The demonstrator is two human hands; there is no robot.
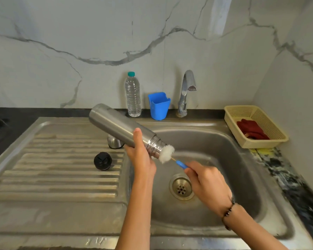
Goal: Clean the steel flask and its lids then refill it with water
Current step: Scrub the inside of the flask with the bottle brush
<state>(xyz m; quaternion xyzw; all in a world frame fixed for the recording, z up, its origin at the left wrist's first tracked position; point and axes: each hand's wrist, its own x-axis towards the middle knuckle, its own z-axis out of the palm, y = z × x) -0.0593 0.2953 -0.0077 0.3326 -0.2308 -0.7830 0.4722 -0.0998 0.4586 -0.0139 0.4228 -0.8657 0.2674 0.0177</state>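
Flask [119, 126] tilting over the sink [242, 159], brush [167, 153] sitting at its mouth.
Left grip [140, 152] clasping flask; right grip [209, 184] pinching brush handle; basin room lying open below.

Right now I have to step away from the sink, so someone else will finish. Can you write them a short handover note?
Left hand grips the steel flask, tilted mouth-down over the sink. Right hand holds the bottle brush, its head at the flask's mouth. Black stopper and steel cup lid sit on the drainboard. Tap is off. Left: scrubbing, lids, rinse, refill.
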